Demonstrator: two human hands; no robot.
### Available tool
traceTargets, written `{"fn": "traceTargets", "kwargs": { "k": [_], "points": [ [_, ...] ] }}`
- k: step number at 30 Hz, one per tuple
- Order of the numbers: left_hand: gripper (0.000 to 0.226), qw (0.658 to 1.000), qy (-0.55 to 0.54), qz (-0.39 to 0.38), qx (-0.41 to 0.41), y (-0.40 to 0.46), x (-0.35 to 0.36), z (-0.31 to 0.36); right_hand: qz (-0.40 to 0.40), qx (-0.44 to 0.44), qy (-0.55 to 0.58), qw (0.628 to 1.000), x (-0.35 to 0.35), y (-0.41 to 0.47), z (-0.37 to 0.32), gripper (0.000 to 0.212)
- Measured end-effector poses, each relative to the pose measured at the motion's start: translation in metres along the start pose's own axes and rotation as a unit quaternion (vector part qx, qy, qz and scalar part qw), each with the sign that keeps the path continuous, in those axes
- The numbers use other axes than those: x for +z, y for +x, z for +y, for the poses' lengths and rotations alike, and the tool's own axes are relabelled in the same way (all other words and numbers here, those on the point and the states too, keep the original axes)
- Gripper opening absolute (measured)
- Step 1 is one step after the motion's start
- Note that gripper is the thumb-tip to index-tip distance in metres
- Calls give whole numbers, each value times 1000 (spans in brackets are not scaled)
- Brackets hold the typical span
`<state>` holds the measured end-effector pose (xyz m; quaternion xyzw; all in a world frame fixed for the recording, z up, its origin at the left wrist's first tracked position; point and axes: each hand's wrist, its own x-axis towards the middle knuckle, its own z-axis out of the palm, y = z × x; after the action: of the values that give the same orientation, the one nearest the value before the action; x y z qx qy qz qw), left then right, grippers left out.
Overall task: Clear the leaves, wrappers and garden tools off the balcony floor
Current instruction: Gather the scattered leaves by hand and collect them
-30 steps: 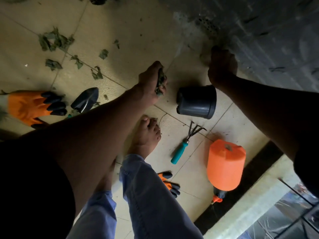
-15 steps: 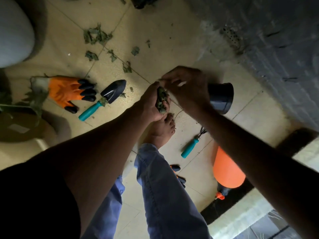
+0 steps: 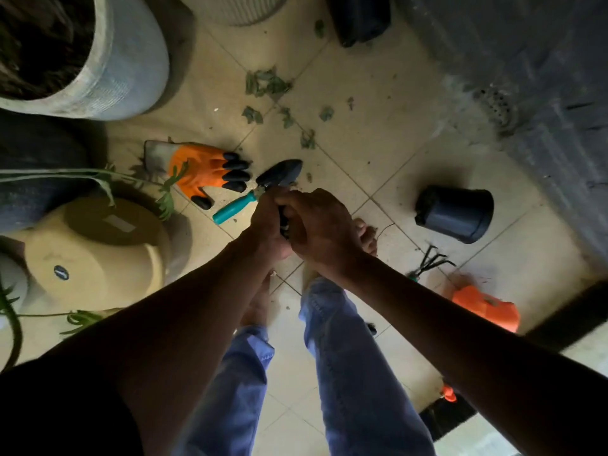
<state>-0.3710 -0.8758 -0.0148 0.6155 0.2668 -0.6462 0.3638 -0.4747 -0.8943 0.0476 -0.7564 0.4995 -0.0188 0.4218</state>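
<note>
My left hand [image 3: 268, 222] and my right hand [image 3: 317, 225] are cupped together over the tiles, both closed round a small wad of green leaves [image 3: 283, 222] that barely shows between them. Just beyond them lies a trowel [image 3: 260, 189] with a black blade and teal handle, next to an orange glove with black claws [image 3: 204, 171]. Scattered leaf scraps [image 3: 266, 85] lie further out on the floor. A small black hand rake [image 3: 431, 261] lies to the right.
A black pot [image 3: 455, 213] lies on its side at right, an orange sprayer [image 3: 485, 307] below it. Big planters [image 3: 125, 57] and an upturned beige pot [image 3: 98, 248] crowd the left. A dark wall [image 3: 543, 77] runs along the right. My bare feet stand beneath the hands.
My right hand came from the wall across to my left hand and now closes over the leaves it holds. The view has swung left, bringing the planters into sight.
</note>
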Motion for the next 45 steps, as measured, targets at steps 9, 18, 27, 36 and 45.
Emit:
{"fn": "traceTargets", "kwargs": {
  "k": [9, 18, 27, 36, 45],
  "points": [
    [22, 994, 78, 45, -60, 23, -79, 27, -41, 62, -40, 996, 95, 65, 26, 36],
    [24, 993, 75, 26, -85, 32, -138, 40, -57, 21, -153, 986, 156, 104, 38, 33],
    [23, 990, 99, 21, -98, 31, -133, 32, 71, 221, -68, 970, 111, 71, 79, 27],
    [23, 991, 84, 5, -104, 37, -120, 22, 103, 293, -3, 950, 137, 97, 88, 69],
    [22, 990, 97, 12, -97, 47, -129, 21, 78, 243, -66, 965, 132, 112, 89, 24]
  ]
}}
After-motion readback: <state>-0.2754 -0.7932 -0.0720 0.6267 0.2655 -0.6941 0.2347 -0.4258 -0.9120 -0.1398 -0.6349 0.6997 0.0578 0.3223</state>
